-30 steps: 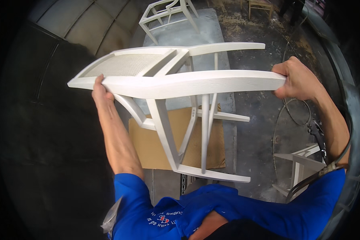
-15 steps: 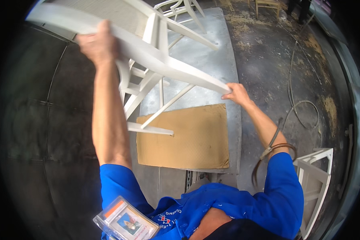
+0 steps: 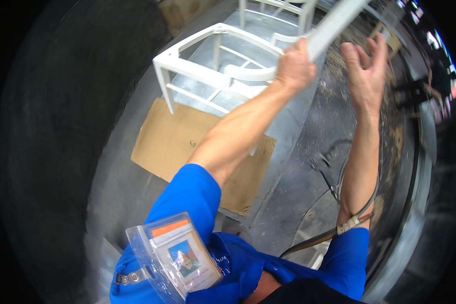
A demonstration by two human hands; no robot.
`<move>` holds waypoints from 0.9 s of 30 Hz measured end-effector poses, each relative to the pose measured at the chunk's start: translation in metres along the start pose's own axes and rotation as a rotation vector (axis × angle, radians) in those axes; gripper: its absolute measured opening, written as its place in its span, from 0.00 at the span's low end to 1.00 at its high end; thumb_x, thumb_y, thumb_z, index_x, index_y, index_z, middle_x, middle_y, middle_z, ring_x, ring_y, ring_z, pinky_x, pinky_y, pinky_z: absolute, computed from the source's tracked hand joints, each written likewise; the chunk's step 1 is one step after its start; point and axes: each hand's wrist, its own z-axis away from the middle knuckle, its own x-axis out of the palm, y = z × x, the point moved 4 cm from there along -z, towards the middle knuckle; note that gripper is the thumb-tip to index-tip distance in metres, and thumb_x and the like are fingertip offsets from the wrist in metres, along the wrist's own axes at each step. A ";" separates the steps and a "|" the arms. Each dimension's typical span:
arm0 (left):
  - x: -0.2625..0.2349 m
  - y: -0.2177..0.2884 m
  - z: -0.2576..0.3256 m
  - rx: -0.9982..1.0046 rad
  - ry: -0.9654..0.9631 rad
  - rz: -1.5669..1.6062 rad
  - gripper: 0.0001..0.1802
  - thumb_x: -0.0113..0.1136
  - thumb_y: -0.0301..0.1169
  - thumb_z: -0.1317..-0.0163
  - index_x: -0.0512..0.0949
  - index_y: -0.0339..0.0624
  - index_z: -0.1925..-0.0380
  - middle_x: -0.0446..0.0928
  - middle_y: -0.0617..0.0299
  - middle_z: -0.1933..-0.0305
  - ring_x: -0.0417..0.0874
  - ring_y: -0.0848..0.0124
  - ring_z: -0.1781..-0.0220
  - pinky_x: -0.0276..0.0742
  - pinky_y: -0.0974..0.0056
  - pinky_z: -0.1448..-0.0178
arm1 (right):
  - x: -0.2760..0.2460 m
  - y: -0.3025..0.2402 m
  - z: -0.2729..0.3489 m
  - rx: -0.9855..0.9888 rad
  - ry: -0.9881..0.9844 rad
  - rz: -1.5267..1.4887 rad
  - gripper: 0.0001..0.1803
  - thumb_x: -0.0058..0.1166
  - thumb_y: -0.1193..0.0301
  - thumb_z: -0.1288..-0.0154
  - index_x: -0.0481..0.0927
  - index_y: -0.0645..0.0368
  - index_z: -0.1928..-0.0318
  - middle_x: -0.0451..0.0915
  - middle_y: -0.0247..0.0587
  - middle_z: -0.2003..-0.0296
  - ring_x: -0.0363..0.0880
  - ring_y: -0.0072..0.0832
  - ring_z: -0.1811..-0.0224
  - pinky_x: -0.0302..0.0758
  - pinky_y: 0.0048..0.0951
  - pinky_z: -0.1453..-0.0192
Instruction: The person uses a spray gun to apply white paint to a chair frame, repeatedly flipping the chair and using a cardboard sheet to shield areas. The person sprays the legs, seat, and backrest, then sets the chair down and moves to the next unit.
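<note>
Since the earlier frame the white armchair frame [image 3: 195,73] has swung round over the tabletop [image 3: 291,124] and cardboard sheet [image 3: 162,134], and the right hand [image 3: 367,76] has come off it, fingers spread. The left hand [image 3: 295,66], the nearer grip, is curled round a long post [image 3: 334,30] slanting to the upper right, the seat frame lying to its left. Print on the clear-pouched badge [image 3: 187,258] is too blurred to read.
</note>
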 end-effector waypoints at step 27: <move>0.094 -0.279 0.795 -2.390 0.333 0.337 0.31 0.65 0.42 0.35 0.74 0.37 0.36 0.78 0.47 0.33 0.82 0.47 0.36 0.81 0.49 0.34 | 0.129 0.030 -0.071 -0.131 0.034 0.909 0.59 0.59 0.40 0.34 0.42 0.54 0.17 0.53 0.90 0.36 0.71 0.77 0.35 0.81 0.57 0.37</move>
